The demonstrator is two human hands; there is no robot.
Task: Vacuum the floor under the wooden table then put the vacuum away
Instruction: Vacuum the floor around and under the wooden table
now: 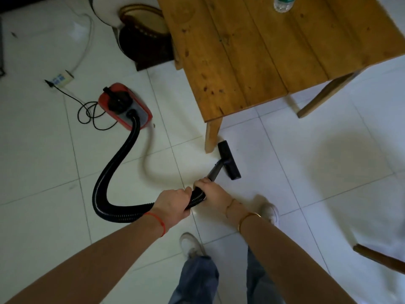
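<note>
White floor tiles (306, 172) spread below the wooden worktop (252, 51) at twelve o'clock. Left hand (173, 201) and right hand (210, 190) both wrap the vacuum hose (114, 165); the nozzle (229, 160) sits beside the near table leg (212, 134). Best keep it flat and push under in long strokes.

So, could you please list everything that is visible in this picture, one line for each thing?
vacuum body: one, red and grey, floor, left of table
hose: one, black, from body to hands
floor nozzle: one, black, beside table leg
wooden table: one, brown, upper right
bottle: one, clear, on table
power strip: one, white, floor, upper left
cord: one, black, coiled by body
left hand: one, grips hose
right hand: one, grips hose near tube
shoes: two, white
</note>
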